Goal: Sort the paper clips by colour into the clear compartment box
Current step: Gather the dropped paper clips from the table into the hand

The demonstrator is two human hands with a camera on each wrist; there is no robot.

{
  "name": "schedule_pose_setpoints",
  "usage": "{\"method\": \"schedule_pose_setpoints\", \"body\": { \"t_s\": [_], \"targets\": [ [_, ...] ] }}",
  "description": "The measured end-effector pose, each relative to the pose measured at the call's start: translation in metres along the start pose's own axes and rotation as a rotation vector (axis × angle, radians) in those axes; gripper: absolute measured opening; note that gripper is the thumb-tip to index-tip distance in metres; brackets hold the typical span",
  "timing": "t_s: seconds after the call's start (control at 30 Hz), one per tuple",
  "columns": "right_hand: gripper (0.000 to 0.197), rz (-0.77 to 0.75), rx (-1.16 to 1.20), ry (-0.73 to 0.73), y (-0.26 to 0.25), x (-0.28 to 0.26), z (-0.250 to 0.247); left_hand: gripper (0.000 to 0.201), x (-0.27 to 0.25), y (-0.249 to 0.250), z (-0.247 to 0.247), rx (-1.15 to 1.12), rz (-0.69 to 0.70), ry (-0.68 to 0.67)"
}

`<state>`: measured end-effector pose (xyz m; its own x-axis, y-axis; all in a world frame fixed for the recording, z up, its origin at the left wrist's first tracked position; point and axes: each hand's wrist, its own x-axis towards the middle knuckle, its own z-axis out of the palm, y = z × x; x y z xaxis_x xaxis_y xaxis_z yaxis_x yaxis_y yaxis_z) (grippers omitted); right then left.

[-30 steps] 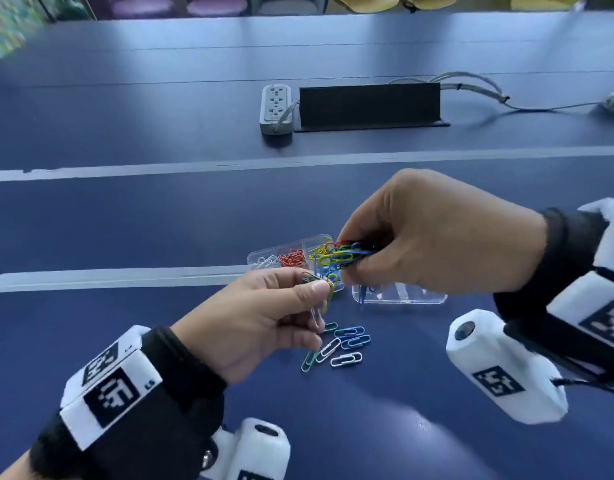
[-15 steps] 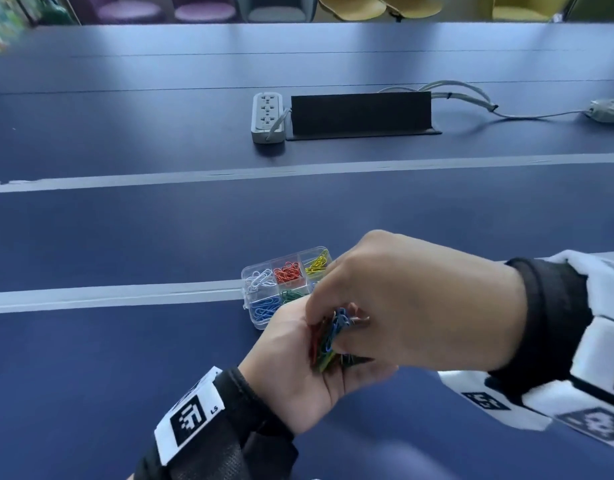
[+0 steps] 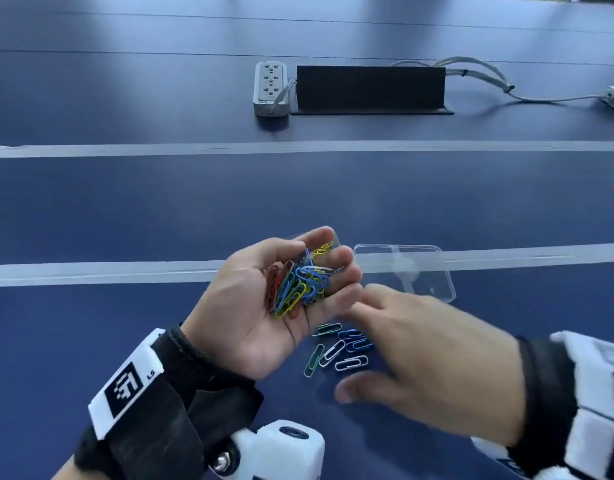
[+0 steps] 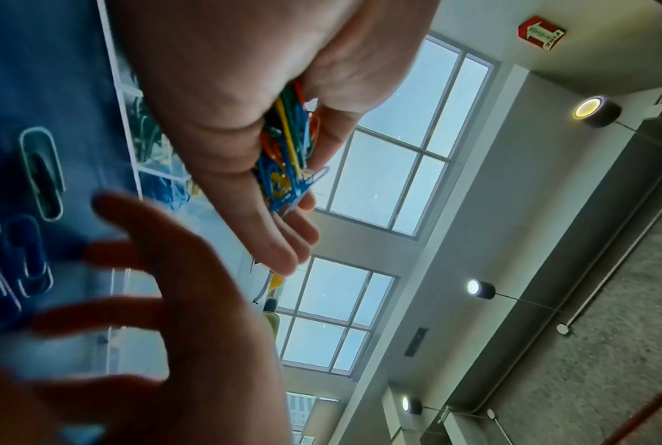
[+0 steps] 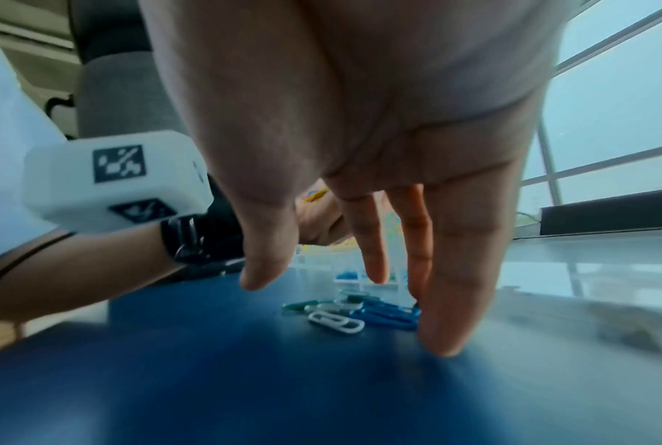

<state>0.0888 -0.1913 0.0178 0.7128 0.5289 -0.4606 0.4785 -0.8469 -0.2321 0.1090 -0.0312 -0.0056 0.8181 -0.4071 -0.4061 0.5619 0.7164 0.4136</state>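
My left hand [image 3: 243, 299] is palm up above the table, fingers cupped round a mixed bunch of paper clips [image 3: 298, 285], red, yellow, blue and green; the left wrist view shows the bunch [image 4: 287, 150] in the palm. It hides most of the clear compartment box [image 4: 146, 141], where green and blue clips show. My right hand [image 3: 402, 341] is open, fingers spread and blurred, holding nothing. It hovers over several loose clips [image 3: 340, 351], green, white and blue, on the table. A fingertip [image 5: 439, 337] is down by the blue clips [image 5: 386, 313].
The box's clear lid [image 3: 402, 268] lies flat just right of my left hand. A grey power strip [image 3: 271, 88], a black panel [image 3: 369, 88] and cables [image 3: 489, 77] sit far back on the blue table [image 3: 125, 209].
The bunch passed from my right hand, which held it above the box, into my left palm. The right hand then drew back, empty, down to the loose clips.
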Motion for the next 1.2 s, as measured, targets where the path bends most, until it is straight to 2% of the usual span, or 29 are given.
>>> {"method": "schedule_pose_setpoints", "body": {
  "t_s": [0.1,0.2,0.27,0.3,0.47,0.67,0.77,0.93,1.07,1.13,1.2],
  "targets": [
    [0.055,-0.084,-0.073,0.039,-0.009,0.008,0.011,0.025,0.003,0.0,-0.001,0.003,0.006,0.031],
    [0.031,-0.183,-0.145,0.109,-0.007,0.016,0.017,0.022,0.007,0.002,-0.001,-0.017,0.008,0.033],
    [0.013,-0.25,-0.17,0.1,0.0,0.02,0.022,0.021,0.011,0.003,0.001,-0.024,0.012,0.016],
    [0.01,-0.275,-0.179,0.084,0.005,0.021,0.024,0.021,0.013,0.004,0.002,-0.022,0.007,0.006],
    [0.014,-0.32,-0.202,0.062,0.013,0.02,0.017,0.019,0.018,0.001,0.008,-0.024,-0.029,-0.026],
    [0.025,-0.364,-0.263,-0.018,0.01,0.014,0.012,0.021,0.004,0.001,-0.002,-0.084,0.0,-0.033],
    [0.017,-0.334,-0.283,-0.013,0.011,0.018,0.007,0.022,0.002,-0.002,-0.002,-0.091,0.0,-0.026],
    [0.016,-0.277,-0.188,0.051,0.012,0.02,0.0,0.021,-0.001,-0.006,-0.005,-0.12,-0.007,-0.007],
    [0.015,-0.26,0.009,0.166,0.02,0.016,-0.014,0.024,-0.002,-0.002,-0.007,-0.124,0.013,-0.022],
    [0.013,-0.192,0.125,0.244,0.02,0.008,-0.033,0.025,-0.002,-0.001,-0.008,-0.116,0.014,-0.026],
    [0.017,-0.203,0.21,0.321,0.017,0.002,-0.052,0.025,0.0,-0.003,-0.01,-0.111,0.009,-0.015]
  ]
}}
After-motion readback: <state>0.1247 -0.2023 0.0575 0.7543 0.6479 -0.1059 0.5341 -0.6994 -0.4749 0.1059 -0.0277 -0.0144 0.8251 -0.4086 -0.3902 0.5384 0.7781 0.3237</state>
